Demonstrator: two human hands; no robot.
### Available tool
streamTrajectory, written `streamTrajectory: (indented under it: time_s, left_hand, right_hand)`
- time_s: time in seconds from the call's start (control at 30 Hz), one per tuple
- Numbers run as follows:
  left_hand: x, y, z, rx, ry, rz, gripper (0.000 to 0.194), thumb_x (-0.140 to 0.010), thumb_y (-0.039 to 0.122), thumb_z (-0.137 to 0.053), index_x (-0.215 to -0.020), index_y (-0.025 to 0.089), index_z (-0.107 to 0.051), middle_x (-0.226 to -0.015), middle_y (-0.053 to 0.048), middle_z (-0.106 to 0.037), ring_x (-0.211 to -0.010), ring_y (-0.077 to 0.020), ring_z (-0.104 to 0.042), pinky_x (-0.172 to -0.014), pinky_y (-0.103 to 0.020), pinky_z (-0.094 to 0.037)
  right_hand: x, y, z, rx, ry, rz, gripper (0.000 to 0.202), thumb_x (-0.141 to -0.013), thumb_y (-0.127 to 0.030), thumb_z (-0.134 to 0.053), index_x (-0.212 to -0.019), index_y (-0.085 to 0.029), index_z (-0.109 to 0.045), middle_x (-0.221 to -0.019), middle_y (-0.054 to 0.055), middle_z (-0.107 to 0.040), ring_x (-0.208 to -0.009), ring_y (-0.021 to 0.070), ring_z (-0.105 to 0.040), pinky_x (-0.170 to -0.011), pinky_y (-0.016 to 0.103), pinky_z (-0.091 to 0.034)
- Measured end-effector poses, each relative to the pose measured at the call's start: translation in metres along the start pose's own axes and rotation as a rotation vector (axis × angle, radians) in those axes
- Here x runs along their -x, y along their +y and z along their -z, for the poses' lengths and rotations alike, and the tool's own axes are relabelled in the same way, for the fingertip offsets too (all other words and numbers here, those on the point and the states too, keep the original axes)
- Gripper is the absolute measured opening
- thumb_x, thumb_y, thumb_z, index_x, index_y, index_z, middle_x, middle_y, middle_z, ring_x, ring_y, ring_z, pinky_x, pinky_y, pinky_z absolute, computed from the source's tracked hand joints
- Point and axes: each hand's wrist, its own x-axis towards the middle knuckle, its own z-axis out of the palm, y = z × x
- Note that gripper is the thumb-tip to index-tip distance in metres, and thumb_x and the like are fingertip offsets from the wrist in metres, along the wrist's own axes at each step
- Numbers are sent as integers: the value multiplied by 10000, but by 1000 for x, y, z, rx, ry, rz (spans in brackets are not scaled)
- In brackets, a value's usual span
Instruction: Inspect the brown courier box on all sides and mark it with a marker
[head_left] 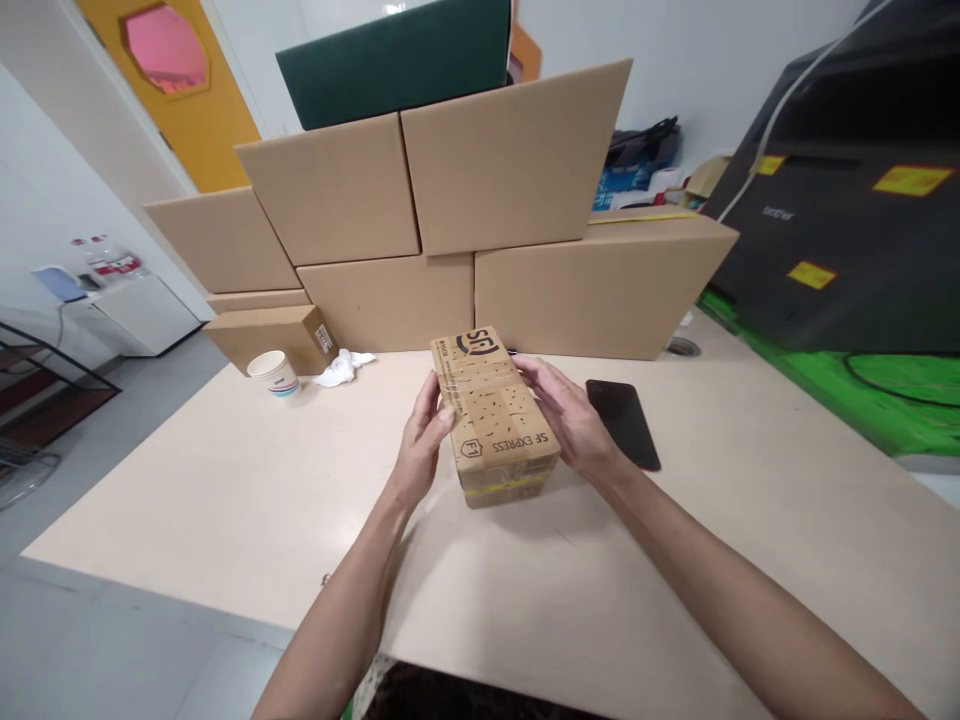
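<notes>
Brown cardboard, the parcel (495, 410) is held mid-frame between the left hand (421, 440) and the right hand (574, 415), each half open and cupped against one side, the left thumb at the top edge, likely to steady it. Beyond, the dark tablet (622, 425) at right and the cup (274, 375) at left stand apart, perhaps leaving working room before boxes (517, 150) stacked across the upper middle.
</notes>
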Motion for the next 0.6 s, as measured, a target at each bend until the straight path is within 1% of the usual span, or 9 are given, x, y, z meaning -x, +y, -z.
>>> streamTrajectory:
  time_s: [0.1,0.17,0.2,0.27,0.37,0.43,0.53,0.6]
  left_hand:
    - [2,6,-1,-71,-39,-134,748,-879,426,-722,-1561,336,-427,-1706,-27,-296,-1593,-328,-195,-1310,-532,-167]
    - [3,9,-2,-119,-39,-234,826,-827,408,-775,-1567,349,-412,-1712,-14,-281,-1598,-321,-175,-1314,-516,-165]
    - [4,10,-3,-133,-31,-269,836,-816,402,-785,-1564,353,-414,-1709,-11,-287,-1597,-320,-180,-1313,-513,-177]
    - [5,13,-5,-131,8,-301,775,-827,389,-773,-1535,353,-459,-1689,-13,-332,-1589,-314,-213,-1307,-505,-205]
    - [7,16,-8,-84,86,-261,642,-841,353,-766,-1450,333,-565,-1621,-40,-443,-1551,-309,-314,-1296,-491,-242]
    - [7,16,-8,-41,141,-239,585,-815,355,-797,-1375,313,-635,-1546,-61,-533,-1499,-310,-406,-1281,-493,-274]
    - [7,16,-9,28,277,-208,473,-801,401,-815,-1249,297,-707,-1403,-70,-648,-1381,-293,-542,-1229,-488,-354]
    - [6,15,-10,53,344,-151,417,-829,445,-786,-1208,285,-718,-1327,-65,-687,-1317,-279,-592,-1179,-466,-413]
  right_hand:
    - [4,-6,-2,-41,-22,93,329,-953,-509,-584,-1199,-322,-695,-1358,30,-694,-1305,246,-609,-1135,475,-449]
    - [5,-9,-3,-41,-21,166,342,-952,-519,-574,-1209,-326,-692,-1355,30,-696,-1331,247,-590,-1151,474,-440]
    - [6,-10,-3,-28,-20,192,355,-946,-532,-571,-1208,-324,-691,-1350,34,-697,-1338,252,-584,-1154,481,-438]
    - [6,-11,-4,19,-5,211,379,-933,-555,-561,-1203,-321,-687,-1336,47,-701,-1335,266,-586,-1145,499,-444]
    - [5,-11,-3,91,45,209,395,-923,-564,-533,-1186,-313,-689,-1313,71,-701,-1305,278,-599,-1097,505,-471]
    - [4,-12,-1,115,90,225,396,-916,-561,-516,-1163,-309,-696,-1256,83,-710,-1250,277,-619,-1038,492,-499]
    - [2,-14,1,114,130,208,381,-906,-546,-519,-1130,-301,-704,-1041,73,-721,-1074,260,-660,-919,452,-525]
    - [1,-14,2,78,143,172,356,-894,-534,-556,-1105,-292,-710,-898,44,-694,-927,232,-661,-838,413,-520]
